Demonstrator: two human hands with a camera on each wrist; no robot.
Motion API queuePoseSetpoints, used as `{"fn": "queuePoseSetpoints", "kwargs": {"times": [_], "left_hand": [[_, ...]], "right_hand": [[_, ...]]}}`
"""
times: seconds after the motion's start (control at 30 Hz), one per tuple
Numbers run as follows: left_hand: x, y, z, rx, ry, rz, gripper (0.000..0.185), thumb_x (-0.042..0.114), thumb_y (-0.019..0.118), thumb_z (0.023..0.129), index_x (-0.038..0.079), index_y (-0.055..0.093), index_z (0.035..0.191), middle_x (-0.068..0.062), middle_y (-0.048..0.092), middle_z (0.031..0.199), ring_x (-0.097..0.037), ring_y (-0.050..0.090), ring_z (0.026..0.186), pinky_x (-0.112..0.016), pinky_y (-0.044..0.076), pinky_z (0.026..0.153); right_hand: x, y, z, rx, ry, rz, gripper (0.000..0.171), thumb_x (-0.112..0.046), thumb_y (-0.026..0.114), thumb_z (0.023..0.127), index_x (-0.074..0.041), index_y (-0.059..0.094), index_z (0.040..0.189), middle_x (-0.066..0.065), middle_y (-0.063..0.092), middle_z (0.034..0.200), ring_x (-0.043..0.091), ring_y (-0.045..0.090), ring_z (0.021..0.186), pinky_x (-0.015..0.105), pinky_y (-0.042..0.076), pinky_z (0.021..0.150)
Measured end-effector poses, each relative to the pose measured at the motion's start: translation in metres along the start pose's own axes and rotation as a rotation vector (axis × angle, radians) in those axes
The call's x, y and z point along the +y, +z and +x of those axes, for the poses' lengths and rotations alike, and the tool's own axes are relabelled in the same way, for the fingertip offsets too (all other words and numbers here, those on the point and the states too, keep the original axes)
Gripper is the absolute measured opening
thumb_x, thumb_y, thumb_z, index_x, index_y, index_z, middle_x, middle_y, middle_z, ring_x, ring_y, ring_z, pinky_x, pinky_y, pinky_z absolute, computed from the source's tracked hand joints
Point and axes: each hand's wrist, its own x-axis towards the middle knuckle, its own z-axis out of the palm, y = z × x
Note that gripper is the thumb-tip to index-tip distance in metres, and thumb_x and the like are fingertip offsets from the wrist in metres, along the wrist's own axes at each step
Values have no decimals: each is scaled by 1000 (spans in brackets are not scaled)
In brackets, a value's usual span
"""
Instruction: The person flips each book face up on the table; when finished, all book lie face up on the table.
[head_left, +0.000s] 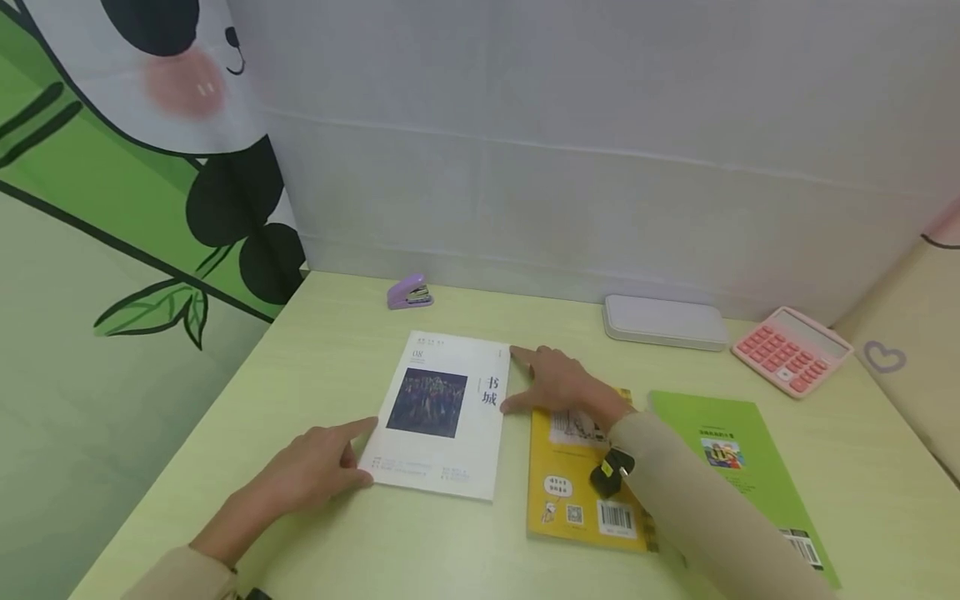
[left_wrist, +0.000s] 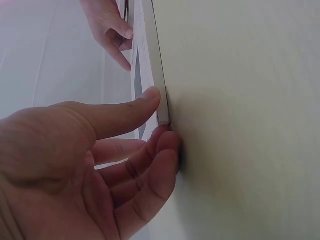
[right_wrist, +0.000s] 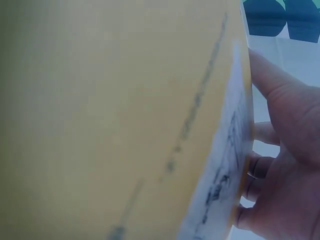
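A white book (head_left: 442,417) with a dark cover picture lies flat on the pale green table (head_left: 315,350). My left hand (head_left: 358,450) touches its near left corner. In the left wrist view the thumb lies on the book's (left_wrist: 150,75) corner and the fingers (left_wrist: 167,145) rest on the table beside it. My right hand (head_left: 525,379) touches the book's right edge with straight fingers, its wrist over a yellow book (head_left: 577,483). The right wrist view shows that yellow book (right_wrist: 125,125) close up and blurred, with the right hand (right_wrist: 260,150) beside it.
A green book (head_left: 738,467) lies to the right of the yellow one. Along the back stand a purple stapler (head_left: 408,293), a white flat case (head_left: 663,322) and a pink calculator (head_left: 791,350). A grey wall and a panda curtain close off the back and left.
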Motion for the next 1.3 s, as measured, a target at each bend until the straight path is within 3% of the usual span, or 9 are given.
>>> {"fn": "queuePoseSetpoints", "kwargs": {"times": [0.23, 0.4, 0.53, 0.7, 0.87, 1.03, 1.3], "left_hand": [[1, -6, 4, -20, 0, 15, 80, 18, 82, 92, 0, 42, 159, -1, 65, 79, -16, 56, 68, -33, 46, 62], [1, -8, 8, -30, -12, 8, 80, 18, 81, 92, -1, 41, 159, -2, 66, 80, -17, 56, 68, -33, 46, 62], [1, -9, 9, -26, -1, -2, 80, 18, 81, 92, -2, 41, 159, -2, 66, 80, -17, 56, 69, -32, 46, 62], [0, -11, 12, -21, 5, 2, 80, 19, 81, 93, -2, 41, 159, -2, 65, 80, -17, 56, 69, -32, 46, 62], [0, -13, 13, -25, 4, 12, 80, 19, 80, 94, -3, 40, 159, -2, 65, 81, -17, 55, 70, -32, 45, 63], [0, -14, 14, -22, 7, 12, 81, 19, 80, 93, -4, 40, 159, -2, 66, 81, -16, 56, 70, -32, 46, 63], [0, -17, 16, -26, -5, 18, 80, 19, 80, 94, -3, 40, 159, -3, 67, 82, -17, 56, 71, -32, 46, 64]], "right_hand": [[-2, -5, 1, -17, -21, 27, 109, -57, 86, 82, -27, 28, 169, 11, 59, 126, 19, 63, 91, 30, 52, 84], [-3, -9, 3, -32, -54, 5, 113, -58, 86, 81, -24, 26, 170, 10, 60, 126, 20, 61, 97, 38, 51, 100], [-2, -10, 7, -43, -66, 20, 113, -57, 86, 82, -22, 24, 170, 9, 64, 122, 18, 64, 92, 40, 48, 109], [-3, -11, 10, -53, -50, 46, 113, -56, 87, 82, -24, 23, 170, 14, 58, 148, 17, 66, 93, 42, 44, 117], [-3, -11, 12, -50, -35, 37, 112, -56, 86, 83, -26, 21, 170, 13, 41, 168, 25, 61, 118, 46, 38, 124], [-4, -11, 13, -51, -26, 30, 112, -57, 85, 83, -28, 21, 171, 10, 34, 172, 30, 54, 132, 47, 34, 126], [-4, -11, 16, -52, -18, 35, 112, -58, 85, 83, -30, 21, 170, 8, 36, 172, 27, 59, 119, 45, 40, 122]]}}
